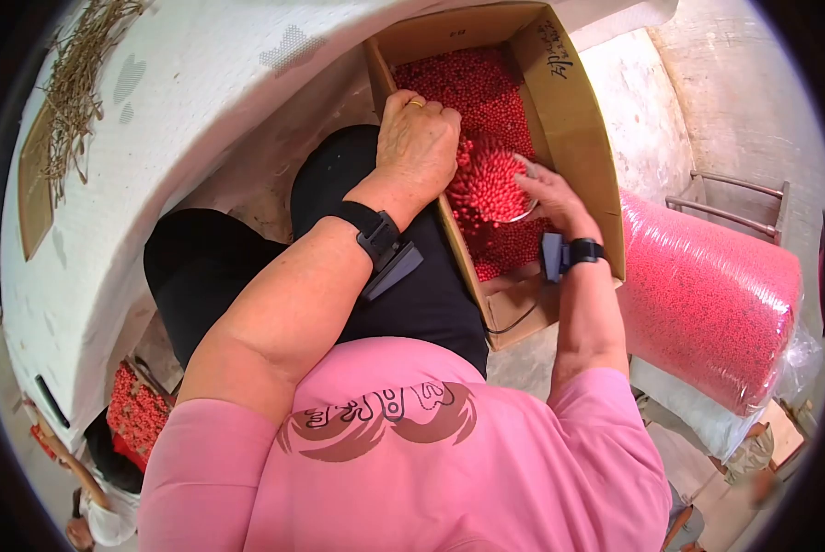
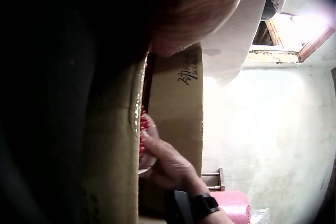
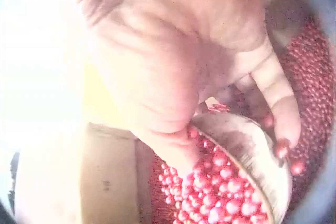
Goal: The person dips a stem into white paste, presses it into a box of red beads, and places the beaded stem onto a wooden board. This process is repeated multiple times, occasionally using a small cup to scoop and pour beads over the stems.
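Note:
My right hand (image 1: pixel 559 196) grips a small pale bowl (image 3: pixel 252 155) by its rim, thumb on the inner side and fingers outside. Glossy red beads (image 1: pixel 490 184) heap up in the bowl, which is tilted over the cardboard box (image 1: pixel 573 120). More small red beads (image 1: pixel 467 78) cover the box floor. At the box's left wall is my left hand (image 1: pixel 419 143), back upward with its fingers bent down; a ring shows on one finger. Its fingertips are hidden, and I cannot tell what they hold.
A large clear bag of red beads (image 1: pixel 707 294) lies right of the box, below a metal frame (image 1: pixel 730 193). White padded material (image 1: pixel 201 64) curves along the left, with dry twigs (image 1: pixel 76 92) on it. Red pieces (image 1: pixel 136 414) sit at lower left, near another person (image 1: pixel 109 506).

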{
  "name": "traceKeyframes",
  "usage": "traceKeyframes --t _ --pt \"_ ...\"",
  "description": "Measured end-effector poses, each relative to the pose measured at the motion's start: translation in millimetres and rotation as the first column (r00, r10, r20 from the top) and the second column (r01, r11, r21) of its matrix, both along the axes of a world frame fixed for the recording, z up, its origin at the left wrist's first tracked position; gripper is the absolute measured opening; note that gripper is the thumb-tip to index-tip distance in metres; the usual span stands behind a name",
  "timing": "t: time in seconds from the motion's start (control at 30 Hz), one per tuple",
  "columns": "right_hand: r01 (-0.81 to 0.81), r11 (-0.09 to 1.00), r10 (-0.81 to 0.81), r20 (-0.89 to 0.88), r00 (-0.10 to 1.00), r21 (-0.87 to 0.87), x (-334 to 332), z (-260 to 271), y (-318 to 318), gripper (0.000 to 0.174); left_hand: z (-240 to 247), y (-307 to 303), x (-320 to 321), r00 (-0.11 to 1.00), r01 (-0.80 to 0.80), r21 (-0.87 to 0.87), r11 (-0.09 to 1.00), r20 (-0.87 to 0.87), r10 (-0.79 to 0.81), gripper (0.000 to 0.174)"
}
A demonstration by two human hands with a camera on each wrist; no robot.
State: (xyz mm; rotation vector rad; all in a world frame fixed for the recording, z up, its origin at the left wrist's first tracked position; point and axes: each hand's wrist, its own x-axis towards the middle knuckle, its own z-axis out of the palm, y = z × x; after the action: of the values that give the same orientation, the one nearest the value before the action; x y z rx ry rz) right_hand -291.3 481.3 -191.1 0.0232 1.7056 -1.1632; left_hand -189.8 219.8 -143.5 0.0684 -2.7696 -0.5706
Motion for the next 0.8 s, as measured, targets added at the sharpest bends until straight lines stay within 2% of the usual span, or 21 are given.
traceKeyframes --t 0.03,0.07,0.13,0.17,0.27,0.33,0.4,0.43,0.5,0.57,0.63,0.67,0.73,0.8 --pt "-0.012 1.000 0.012 -0.048 0.999 -0.003 -3.4 21.4 -1.4 0.058 1.1 0.2 0.3 1.000 0.001 0.004 1.000 0.001 -0.001 0.004" --pt "0.043 0.997 -0.047 -0.059 0.997 -0.058 -2.0 43.7 -6.2 0.056 1.7 0.3 0.7 1.000 0.002 0.008 1.000 0.004 -0.002 0.003" --pt "0.164 0.955 -0.209 -0.170 0.963 -0.247 1.0 48.1 -6.7 0.053 1.7 0.5 1.0 1.000 0.007 0.018 1.000 -0.006 -0.006 0.004" --pt "0.187 0.938 -0.265 -0.257 0.929 -0.292 10.8 69.7 -24.0 0.052 1.5 1.3 1.2 1.000 0.008 0.022 1.000 -0.010 -0.008 0.004" --pt "0.128 0.943 -0.294 -0.592 0.750 -0.306 22.5 81.1 -52.3 0.051 1.7 0.8 2.0 1.000 0.010 0.030 0.999 0.012 -0.011 0.005" --pt "0.103 0.995 -0.063 -0.844 0.532 -0.009 18.1 65.5 -58.9 0.052 1.7 -0.8 2.1 1.000 0.010 0.011 1.000 0.010 -0.010 0.004" --pt "0.161 0.939 0.246 -0.921 0.304 0.304 15.9 45.2 -62.9 0.057 2.0 -0.4 2.3 1.000 0.013 0.020 1.000 0.022 -0.013 0.004" --pt "0.182 0.870 0.366 -0.847 0.386 0.458 14.3 28.7 -62.3 0.060 2.8 -0.3 1.8 0.999 0.013 0.035 0.999 0.033 -0.015 0.004" --pt "0.072 0.756 0.527 -0.670 0.523 0.651 8.5 -35.0 -41.9 0.061 3.3 0.2 1.2 0.999 0.012 0.053 0.999 0.042 -0.014 0.005" --pt "-0.042 0.671 0.557 -0.467 0.686 0.740 20.7 -77.1 -27.0 0.063 2.8 0.4 0.5 0.999 0.004 0.058 0.998 0.037 -0.006 0.006" --pt "-0.129 0.738 0.411 -0.290 0.864 0.662 33.3 -137.3 -2.0 0.059 1.6 -1.4 -0.1 0.999 0.022 0.066 0.998 0.044 -0.025 0.006" --pt "-0.123 0.794 0.308 -0.220 0.926 0.596 38.7 -150.8 4.2 0.056 0.9 -1.6 1.2 0.998 0.034 0.072 0.997 0.053 -0.038 0.006" --pt "-0.067 0.884 0.097 -0.043 0.994 0.462 46.4 -164.8 12.9 0.049 0.9 -2.0 1.4 0.998 0.030 0.049 0.998 0.047 -0.032 0.006" --pt "-0.009 0.958 -0.020 0.098 0.995 0.287 40.3 -138.4 12.4 0.047 0.9 -1.0 1.7 0.998 0.031 0.031 0.999 0.050 -0.033 0.006"
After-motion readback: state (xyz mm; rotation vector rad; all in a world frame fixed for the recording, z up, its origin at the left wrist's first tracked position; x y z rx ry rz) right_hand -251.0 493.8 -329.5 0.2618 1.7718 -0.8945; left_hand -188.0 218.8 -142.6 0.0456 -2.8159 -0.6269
